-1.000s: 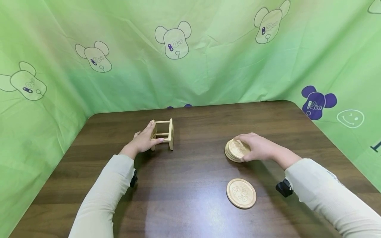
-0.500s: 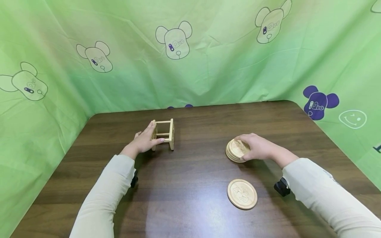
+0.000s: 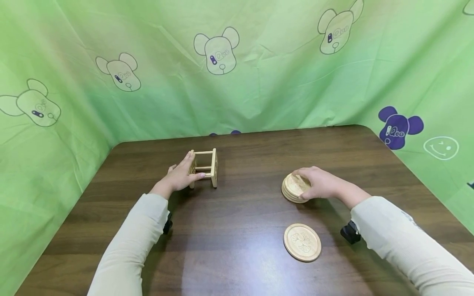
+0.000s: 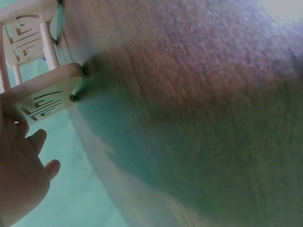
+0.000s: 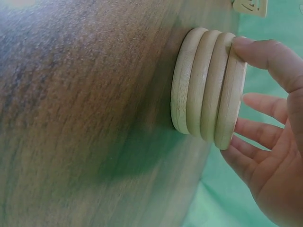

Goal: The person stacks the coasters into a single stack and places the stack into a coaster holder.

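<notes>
On the left of the head view, a small pale wooden coaster holder (image 3: 214, 167) with carved side panels and thin rods stands on the table. My left hand (image 3: 179, 174) grips its near side panel, the thumb lying along a rod. To the right is a stack of several round wooden coasters (image 5: 196, 85). My right hand (image 3: 320, 183) holds the top coaster (image 5: 232, 99) by its edge, thumb on one side and fingers on the other. It still lies against the coasters below. A single coaster (image 3: 302, 242) with a carved leaf pattern lies flat nearer the front.
The dark wood table (image 3: 237, 213) has its far edge against a green curtain (image 3: 259, 82) printed with cartoon bear heads. Between the holder and the stack runs bare tabletop. A black wrist camera (image 3: 350, 232) sits under the right sleeve.
Both hands stay where they were on the holder and the stack. The whole head view has shifted very slightly.
</notes>
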{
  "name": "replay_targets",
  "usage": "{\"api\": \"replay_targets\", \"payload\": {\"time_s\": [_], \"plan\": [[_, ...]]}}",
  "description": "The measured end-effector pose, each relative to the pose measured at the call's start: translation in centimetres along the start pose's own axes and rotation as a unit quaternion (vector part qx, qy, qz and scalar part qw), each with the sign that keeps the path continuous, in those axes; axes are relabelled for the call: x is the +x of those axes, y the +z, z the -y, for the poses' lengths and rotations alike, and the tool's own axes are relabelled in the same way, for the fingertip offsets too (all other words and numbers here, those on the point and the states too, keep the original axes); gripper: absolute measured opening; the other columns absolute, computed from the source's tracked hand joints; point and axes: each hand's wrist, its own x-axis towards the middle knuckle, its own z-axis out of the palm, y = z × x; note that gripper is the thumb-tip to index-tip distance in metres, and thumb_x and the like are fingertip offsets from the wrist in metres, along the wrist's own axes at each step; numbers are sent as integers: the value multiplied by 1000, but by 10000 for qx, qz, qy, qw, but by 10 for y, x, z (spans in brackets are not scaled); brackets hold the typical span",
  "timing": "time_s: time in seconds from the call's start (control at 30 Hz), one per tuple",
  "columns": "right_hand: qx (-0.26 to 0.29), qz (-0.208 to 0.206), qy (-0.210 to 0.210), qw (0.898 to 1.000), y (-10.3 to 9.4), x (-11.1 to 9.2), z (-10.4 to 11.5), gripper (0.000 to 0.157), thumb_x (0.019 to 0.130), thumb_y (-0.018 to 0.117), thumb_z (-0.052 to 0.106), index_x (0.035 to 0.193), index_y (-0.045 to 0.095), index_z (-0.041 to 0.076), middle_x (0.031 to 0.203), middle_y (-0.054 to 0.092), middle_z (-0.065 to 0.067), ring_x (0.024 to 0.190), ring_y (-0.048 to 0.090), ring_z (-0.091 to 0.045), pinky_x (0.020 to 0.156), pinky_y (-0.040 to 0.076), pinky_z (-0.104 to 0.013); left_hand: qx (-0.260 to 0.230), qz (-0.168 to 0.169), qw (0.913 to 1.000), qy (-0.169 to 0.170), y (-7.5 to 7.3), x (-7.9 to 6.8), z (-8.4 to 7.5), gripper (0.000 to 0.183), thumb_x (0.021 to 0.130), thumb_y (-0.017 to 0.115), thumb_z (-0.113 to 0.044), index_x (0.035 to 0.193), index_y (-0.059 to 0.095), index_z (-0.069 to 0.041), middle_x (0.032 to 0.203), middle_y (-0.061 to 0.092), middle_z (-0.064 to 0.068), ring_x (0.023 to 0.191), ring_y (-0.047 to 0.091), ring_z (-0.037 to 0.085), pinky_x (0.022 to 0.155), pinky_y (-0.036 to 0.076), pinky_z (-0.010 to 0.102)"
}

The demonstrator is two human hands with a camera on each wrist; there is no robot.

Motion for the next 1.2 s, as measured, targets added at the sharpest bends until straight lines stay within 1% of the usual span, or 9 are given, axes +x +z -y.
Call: {"api": "replay_targets", "payload": {"time_s": [0.17, 0.33, 0.5, 0.63, 0.77, 1.0, 1.2], "plan": [[102, 45, 100, 9999, -1, -1, 3, 59, 60, 71, 17, 111, 51, -6, 105, 55, -17, 93, 47, -31, 75, 37, -39, -34, -25, 10000, 46, 1, 0, 0, 92, 78, 39, -63, 139, -2, -8, 143, -7, 5, 128, 10, 22, 94, 8, 54], [154, 38, 156, 9998, 0, -1, 3, 60, 60, 71, 16, 112, 50, -6, 107, 54, -18, 95, 46, -33, 77, 36, -41, -8, -55, 10000, 83, 1, -1, 0, 91, 79, 40, -62, 139, 0, -5, 144, -6, 6, 129, 9, 22, 94, 8, 54], [256, -6, 112, 9996, 1, -3, 3, 65, 60, 72, 17, 114, 48, -9, 110, 51, -23, 100, 44, -38, 82, 33, -46, -10, 5, 10000, 57, 1, -2, -2, 90, 80, 39, -61, 139, -1, -6, 143, -7, 5, 129, 7, 21, 95, 8, 54], [248, -44, 54, 9997, -2, -5, 5, 68, 61, 73, 19, 116, 45, -11, 114, 48, -26, 104, 40, -43, 86, 30, -50, -27, -10, 10000, 73, 0, -2, -2, 90, 80, 39, -61, 139, -2, -7, 143, -7, 5, 129, 8, 21, 94, 8, 54], [195, -65, 51, 9998, -5, -7, 8, 69, 62, 73, 19, 118, 43, -10, 116, 46, -26, 107, 38, -42, 88, 28, -50, -28, -16, 10000, 61, 0, -2, -2, 90, 80, 39, -62, 139, -1, -7, 143, -7, 5, 129, 9, 21, 94, 7, 54], [202, -200, -153, 9995, -7, -12, 16, 70, 62, 74, 20, 118, 44, -9, 116, 47, -24, 107, 38, -42, 88, 27, -51, -94, -28, 9999, 93, 0, -2, -2, 91, 79, 39, -62, 139, 0, -7, 143, -7, 4, 128, 11, 22, 94, 7, 55], [310, -217, -123, 9992, -7, -17, 23, 69, 64, 74, 19, 120, 43, -6, 120, 44, -24, 111, 34, -41, 90, 25, -51, -76, -40, 9999, 87, 0, -2, -1, 90, 80, 40, -61, 139, 1, -6, 143, -7, 5, 128, 10, 22, 94, 7, 55]]}}
